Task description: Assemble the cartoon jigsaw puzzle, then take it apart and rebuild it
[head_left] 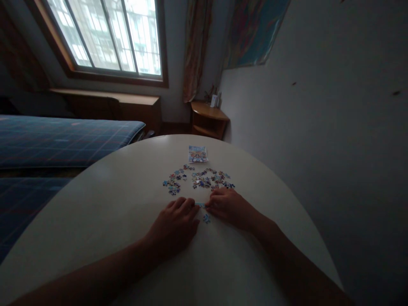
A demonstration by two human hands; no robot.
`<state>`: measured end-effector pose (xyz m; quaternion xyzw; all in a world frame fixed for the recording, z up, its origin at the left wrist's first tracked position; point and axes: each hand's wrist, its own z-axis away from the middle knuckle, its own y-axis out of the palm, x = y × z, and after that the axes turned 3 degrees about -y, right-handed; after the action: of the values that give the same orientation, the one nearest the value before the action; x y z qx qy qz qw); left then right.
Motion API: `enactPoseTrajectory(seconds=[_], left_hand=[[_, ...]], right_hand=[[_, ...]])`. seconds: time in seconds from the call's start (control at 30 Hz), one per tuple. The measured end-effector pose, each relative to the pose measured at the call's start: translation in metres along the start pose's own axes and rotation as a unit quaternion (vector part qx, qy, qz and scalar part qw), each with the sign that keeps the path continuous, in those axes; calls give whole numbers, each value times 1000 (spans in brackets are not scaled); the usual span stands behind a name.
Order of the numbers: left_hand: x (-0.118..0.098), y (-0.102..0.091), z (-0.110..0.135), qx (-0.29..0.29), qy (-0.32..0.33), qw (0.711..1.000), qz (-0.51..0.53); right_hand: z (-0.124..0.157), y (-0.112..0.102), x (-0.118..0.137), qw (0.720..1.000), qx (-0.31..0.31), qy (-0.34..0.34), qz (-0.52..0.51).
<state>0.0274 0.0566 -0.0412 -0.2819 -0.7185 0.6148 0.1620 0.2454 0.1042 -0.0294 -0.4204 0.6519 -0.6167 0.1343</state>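
Note:
Both my hands rest on a round white table (pixel 111 221). My left hand (pixel 174 225) and my right hand (pixel 228 206) meet fingertip to fingertip, pinching a small light-blue jigsaw piece (pixel 200 205) between them. Another loose piece (pixel 206 219) lies just below the fingers. Beyond the hands, several scattered jigsaw pieces (pixel 199 178) spread across the table. A small picture card (pixel 197 154) lies flat past the pieces.
A bed with a blue checked cover (pixel 57 140) stands left of the table. A white wall (pixel 318 127) runs close along the right. A wooden corner shelf (pixel 208 119) and a window (pixel 111 34) are at the back.

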Motion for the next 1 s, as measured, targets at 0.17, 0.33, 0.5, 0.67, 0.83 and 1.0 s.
enactPoseTrajectory(seconds=[0.17,0.33,0.5,0.67,0.83,1.0], left_hand=[[1,1,0,-3,-2,1000,4],[1,1,0,-5,-1,1000,10],[0,1,-1,0,-8,1000,9],[1,3,0,-10,-5,1000,10],[2,5,0,-16,-4,1000,15],[3,5,-1,-14,1,999,40]], right_hand=[[4,-8,3,1000,-1,30,0],[7,-12,18,999,36,31,-28],[5,-7,24,994,69,67,-44],[5,-6,21,991,69,84,-78],[5,-4,20,991,69,74,-86],[3,-3,18,996,38,70,-32]])
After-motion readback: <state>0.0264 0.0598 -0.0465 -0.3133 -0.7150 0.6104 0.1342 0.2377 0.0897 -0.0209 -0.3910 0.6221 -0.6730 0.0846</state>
